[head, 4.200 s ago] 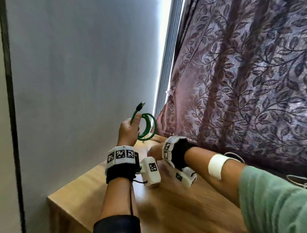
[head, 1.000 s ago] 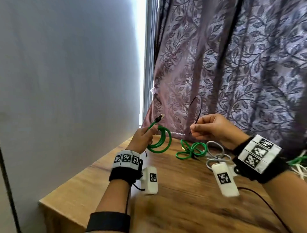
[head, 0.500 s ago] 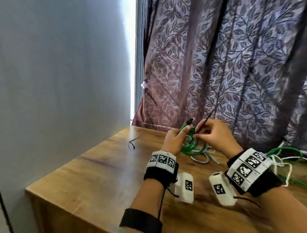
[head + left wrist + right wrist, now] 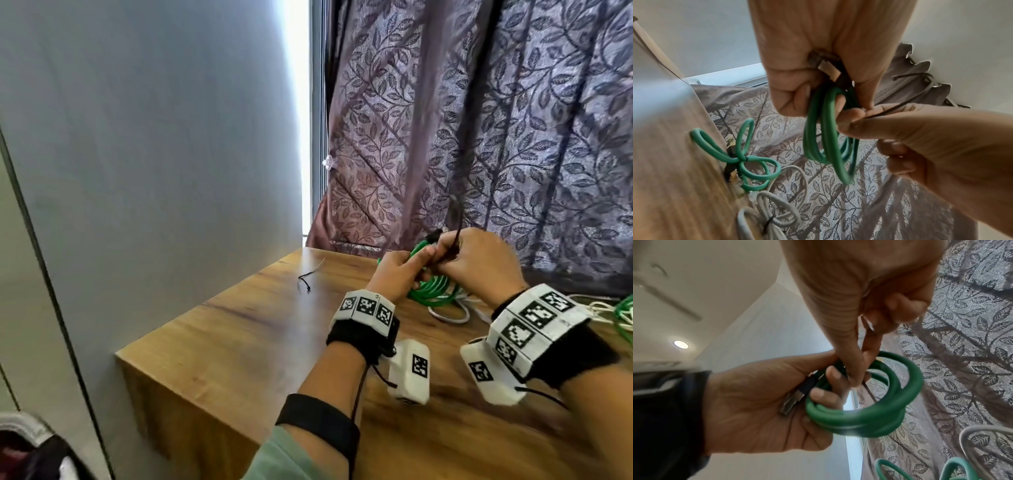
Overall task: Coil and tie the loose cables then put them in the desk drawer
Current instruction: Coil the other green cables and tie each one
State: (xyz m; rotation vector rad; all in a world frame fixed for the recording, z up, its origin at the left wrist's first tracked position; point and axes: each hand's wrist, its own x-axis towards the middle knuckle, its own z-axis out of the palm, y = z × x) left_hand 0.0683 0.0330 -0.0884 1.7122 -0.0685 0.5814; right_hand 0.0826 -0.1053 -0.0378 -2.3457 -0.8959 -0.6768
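My left hand point(image 4: 404, 269) grips a coiled green cable point(image 4: 431, 291) just above the wooden desk point(image 4: 257, 342), its dark plug point(image 4: 432, 236) sticking up past the thumb. In the left wrist view the fingers point(image 4: 797, 97) curl round the coil point(image 4: 826, 129). My right hand point(image 4: 479, 263) pinches a thin black tie point(image 4: 458, 226) and touches the left hand at the coil. The right wrist view shows the thumb and forefinger point(image 4: 851, 353) holding the tie point(image 4: 869, 391) against the coil point(image 4: 869, 418), inside its loops.
A tied green cable point(image 4: 742, 159) and a tied white cable point(image 4: 777, 211) lie on the desk by the leaf-patterned curtain point(image 4: 479, 120). Another black tie point(image 4: 308, 277) lies near the desk's far left. More green and white cables point(image 4: 623, 315) sit at the right edge. A wall stands at the left.
My right hand, apart and raised with the tie a second ago, has come to the coil. The left hand has carried the coil rightward, over the tied cables.
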